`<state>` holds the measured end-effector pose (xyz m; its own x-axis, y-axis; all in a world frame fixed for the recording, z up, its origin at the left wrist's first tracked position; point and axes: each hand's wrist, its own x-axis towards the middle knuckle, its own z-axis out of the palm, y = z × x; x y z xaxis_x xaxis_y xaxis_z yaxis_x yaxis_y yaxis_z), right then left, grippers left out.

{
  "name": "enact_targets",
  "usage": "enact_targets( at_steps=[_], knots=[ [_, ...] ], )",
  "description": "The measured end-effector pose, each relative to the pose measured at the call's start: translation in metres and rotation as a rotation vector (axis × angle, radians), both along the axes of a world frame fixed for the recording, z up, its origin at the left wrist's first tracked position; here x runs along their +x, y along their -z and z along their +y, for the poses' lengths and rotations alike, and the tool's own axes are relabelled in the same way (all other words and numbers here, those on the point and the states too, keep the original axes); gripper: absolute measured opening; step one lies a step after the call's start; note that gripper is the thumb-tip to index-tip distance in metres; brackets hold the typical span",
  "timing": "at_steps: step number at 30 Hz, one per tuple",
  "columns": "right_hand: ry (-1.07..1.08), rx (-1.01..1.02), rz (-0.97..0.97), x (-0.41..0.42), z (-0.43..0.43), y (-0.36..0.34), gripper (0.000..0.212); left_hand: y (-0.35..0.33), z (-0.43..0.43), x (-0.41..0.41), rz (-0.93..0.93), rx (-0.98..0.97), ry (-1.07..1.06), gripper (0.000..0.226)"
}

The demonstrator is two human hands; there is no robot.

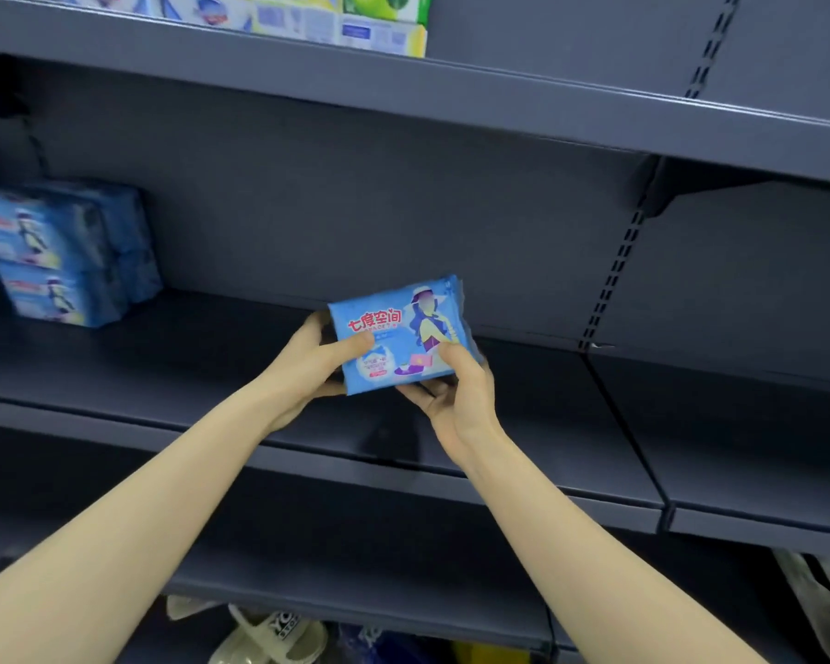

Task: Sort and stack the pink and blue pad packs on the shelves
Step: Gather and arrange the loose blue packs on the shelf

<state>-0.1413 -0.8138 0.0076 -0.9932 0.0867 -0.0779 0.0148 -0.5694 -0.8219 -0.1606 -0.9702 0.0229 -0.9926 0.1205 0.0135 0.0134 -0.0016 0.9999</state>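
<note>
Blue pad pack [398, 335] held over the shelf [451, 452]
Left hand [307, 371] and right hand [456, 390] both grip it; 2 stacked blue packs [63, 254] sit far left.

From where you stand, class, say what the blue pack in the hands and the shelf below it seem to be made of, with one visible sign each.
Blue pack, gripped by the left hand and right hand: probably thin plastic film, slightly glossy; its printed wrapper shows sheen and soft rumpled edges.
Shelf: likely painted sheet metal, matte dark grey; thin folded front lip, slotted upright.
</note>
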Motion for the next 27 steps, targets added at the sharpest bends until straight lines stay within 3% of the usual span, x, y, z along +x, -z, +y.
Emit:
enact_targets(
  at_steps=[5, 8, 13, 16, 22, 27],
  knots=[
    [-0.08, 0.306, -0.058, -0.009, -0.038, -0.002, 0.047, -0.002, -0.049, 0.006, 0.026, -0.003, -0.133, 0.042],
    [-0.093, 0.524, 0.067, -0.015, -0.06, -0.008, 0.033, -0.001, -0.077, 0.01, 0.047, -0.061, -0.207, 0.049],
    [-0.179, 0.821, 0.298, -0.027, -0.102, -0.021, 0.072, 0.007, -0.119, 0.016, 0.068, -0.154, -0.268, 0.059],
    [-0.24, 0.958, 0.364, -0.034, -0.128, -0.026, 0.08, 0.009, -0.145, 0.018, 0.072, -0.161, -0.297, 0.06],
    [-0.277, 1.176, 0.503, -0.053, -0.193, -0.029, 0.068, 0.01, -0.201, 0.014, 0.09, -0.158, -0.353, 0.027],
    [-0.311, 1.23, 0.542, -0.071, -0.242, -0.027, 0.066, 0.016, -0.242, 0.005, 0.057, -0.192, -0.385, 0.02]
  ],
)
